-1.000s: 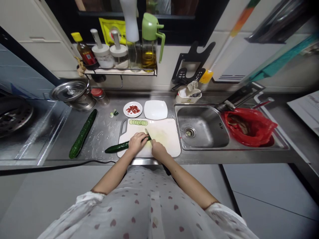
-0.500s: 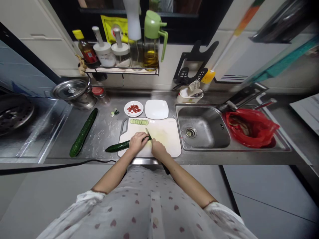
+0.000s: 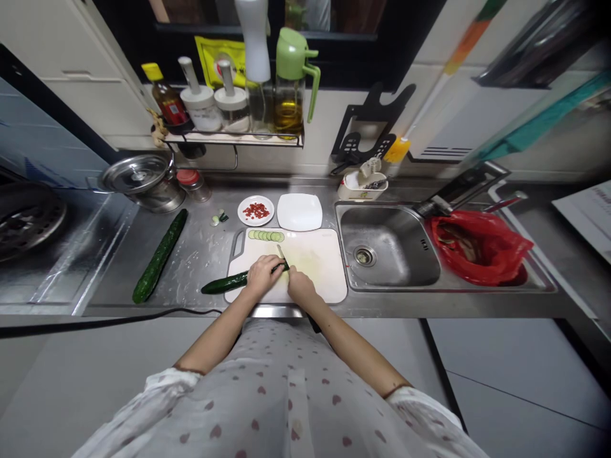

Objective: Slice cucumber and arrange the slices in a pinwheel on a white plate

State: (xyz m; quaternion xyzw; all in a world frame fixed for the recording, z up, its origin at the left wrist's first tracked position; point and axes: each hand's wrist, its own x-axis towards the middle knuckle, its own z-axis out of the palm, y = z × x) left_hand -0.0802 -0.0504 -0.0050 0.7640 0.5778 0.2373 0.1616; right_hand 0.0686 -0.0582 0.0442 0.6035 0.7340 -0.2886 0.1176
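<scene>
My left hand (image 3: 263, 273) is closed over a dark green cucumber (image 3: 224, 284), pressing it on the white cutting board (image 3: 324, 280). The cucumber's left end reaches past the board's edge. My right hand (image 3: 300, 284) grips a knife (image 3: 282, 254), its blade against the cucumber's right end, just beside my left fingers. My fingers hide the knife's handle. A row of pale green cucumber slices (image 3: 266, 235) overlaps along the board's top left. Behind the board stand a small white plate of chopped red pieces (image 3: 256, 210) and a square white plate (image 3: 300, 211).
A second cucumber (image 3: 160, 254) lies on the counter at left, near cucumber scraps (image 3: 219, 217) and a steel pot (image 3: 143, 181). To the right are a sink (image 3: 389, 248) and a red plastic bag (image 3: 482, 248). A condiment rack (image 3: 233, 137) hangs above.
The view has tilted slightly. My right hand and the knife have shifted a little to the left, closer to my left hand, which still holds the cucumber in place.
</scene>
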